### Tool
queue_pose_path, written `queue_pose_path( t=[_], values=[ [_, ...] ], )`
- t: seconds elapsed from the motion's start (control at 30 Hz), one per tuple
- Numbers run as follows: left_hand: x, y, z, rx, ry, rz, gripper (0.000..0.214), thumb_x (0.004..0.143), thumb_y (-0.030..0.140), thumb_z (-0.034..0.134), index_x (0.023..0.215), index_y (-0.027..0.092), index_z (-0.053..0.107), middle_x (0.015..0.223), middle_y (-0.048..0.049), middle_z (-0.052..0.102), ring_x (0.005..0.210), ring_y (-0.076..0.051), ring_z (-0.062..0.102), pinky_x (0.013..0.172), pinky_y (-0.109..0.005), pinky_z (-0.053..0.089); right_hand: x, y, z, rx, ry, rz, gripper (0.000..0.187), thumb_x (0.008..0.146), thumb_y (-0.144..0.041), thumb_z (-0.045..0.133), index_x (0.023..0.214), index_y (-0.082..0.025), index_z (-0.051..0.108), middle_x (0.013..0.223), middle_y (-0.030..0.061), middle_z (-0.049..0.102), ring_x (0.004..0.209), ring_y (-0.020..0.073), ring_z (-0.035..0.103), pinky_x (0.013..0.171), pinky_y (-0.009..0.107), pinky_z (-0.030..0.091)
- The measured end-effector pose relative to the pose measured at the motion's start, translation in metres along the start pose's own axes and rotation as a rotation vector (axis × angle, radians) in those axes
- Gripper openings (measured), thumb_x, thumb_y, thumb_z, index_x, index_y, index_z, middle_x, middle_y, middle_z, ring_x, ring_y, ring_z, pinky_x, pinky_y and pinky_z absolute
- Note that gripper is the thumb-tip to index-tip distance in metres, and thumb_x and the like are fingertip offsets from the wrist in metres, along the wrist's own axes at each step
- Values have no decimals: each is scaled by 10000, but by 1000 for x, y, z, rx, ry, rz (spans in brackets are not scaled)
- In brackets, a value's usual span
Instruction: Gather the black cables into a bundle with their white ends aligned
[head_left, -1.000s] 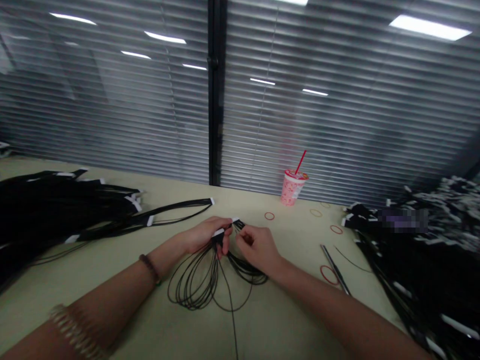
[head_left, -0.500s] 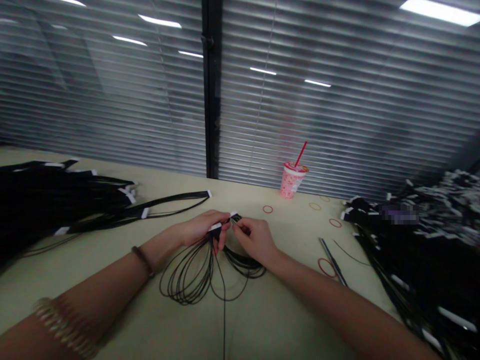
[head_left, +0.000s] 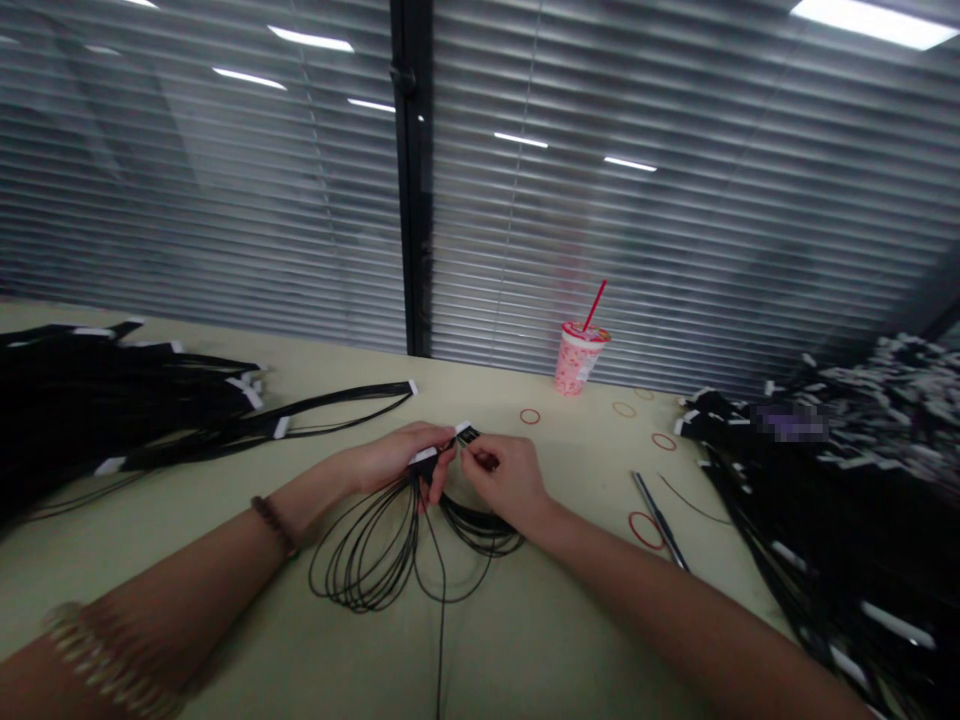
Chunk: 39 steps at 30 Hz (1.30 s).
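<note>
A black wire harness (head_left: 367,555) with white connectors at its ends hangs in loops between my hands, just over the table. My left hand (head_left: 405,460) is closed on it, gripping one white connector (head_left: 424,456) low among the fingers and a second white connector (head_left: 463,428) near the thumb tip. Right beside that second connector, my right hand (head_left: 510,475) pinches the thin black wires where they enter it. The fingertips partly hide which wires are pinched. One loose wire (head_left: 441,640) runs from the loops toward the table's near edge.
Piled black harnesses lie at left (head_left: 120,400) and right (head_left: 825,520). A pink cup (head_left: 576,362) with a red straw stands by the blinds. Several rubber bands, among them a red band (head_left: 530,416), and a slim pen-like metal tool (head_left: 660,522) rest on the table (head_left: 570,620).
The whole view has shifted slightly, so everything sits a little further left. Both hands keep their hold on the harness, with hardly any movement of the fingers.
</note>
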<state>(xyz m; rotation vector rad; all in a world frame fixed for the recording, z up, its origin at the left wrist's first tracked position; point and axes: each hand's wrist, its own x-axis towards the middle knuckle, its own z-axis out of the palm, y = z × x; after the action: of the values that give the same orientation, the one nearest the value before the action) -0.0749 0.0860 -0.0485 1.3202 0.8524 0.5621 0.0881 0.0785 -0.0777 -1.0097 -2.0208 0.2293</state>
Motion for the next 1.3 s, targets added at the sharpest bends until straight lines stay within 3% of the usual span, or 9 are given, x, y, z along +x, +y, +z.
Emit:
queue_pose_path(
  t=[0.63, 0.77, 0.9, 1.13, 1.3],
  values=[
    [3, -5, 3, 30, -42, 31, 403, 816, 445, 340, 627, 133, 511, 466, -76, 602, 340, -144, 512, 333, -221, 381, 0, -2, -1, -46, 14, -55, 197, 751, -183, 461, 561, -163, 505, 516, -20, 500, 493, 91, 443, 488, 197, 289],
    [3, -5, 3, -7, 22, 79, 376, 796, 448, 381, 615, 140, 498, 439, -52, 586, 342, -143, 513, 358, -233, 402, 1, 2, -3, -67, -31, -60, 173, 794, -195, 423, 704, -168, 568, 585, -1, 551, 538, 105, 485, 520, 199, 321],
    [2, -3, 2, -17, 33, 85, 337, 782, 457, 400, 654, 154, 474, 453, -37, 589, 364, -147, 526, 380, -242, 421, 2, 8, -7, -79, -88, -152, 197, 837, -191, 376, 861, -166, 570, 729, 31, 608, 639, 125, 538, 609, 213, 359],
    [3, -6, -1, 33, 26, 86, 324, 774, 463, 411, 663, 161, 451, 486, -56, 615, 405, -163, 554, 362, -233, 420, 2, 11, -12, -35, -131, -162, 162, 820, -211, 421, 719, -161, 538, 554, -22, 519, 463, 82, 427, 479, 187, 292],
    [4, -7, -11, -110, 176, 59, 331, 745, 476, 456, 644, 165, 409, 551, -79, 642, 360, -122, 518, 297, -177, 338, 4, 25, -16, -103, -182, -115, 126, 760, -238, 511, 660, -164, 533, 497, -45, 457, 444, 75, 391, 465, 183, 269]
  ],
)
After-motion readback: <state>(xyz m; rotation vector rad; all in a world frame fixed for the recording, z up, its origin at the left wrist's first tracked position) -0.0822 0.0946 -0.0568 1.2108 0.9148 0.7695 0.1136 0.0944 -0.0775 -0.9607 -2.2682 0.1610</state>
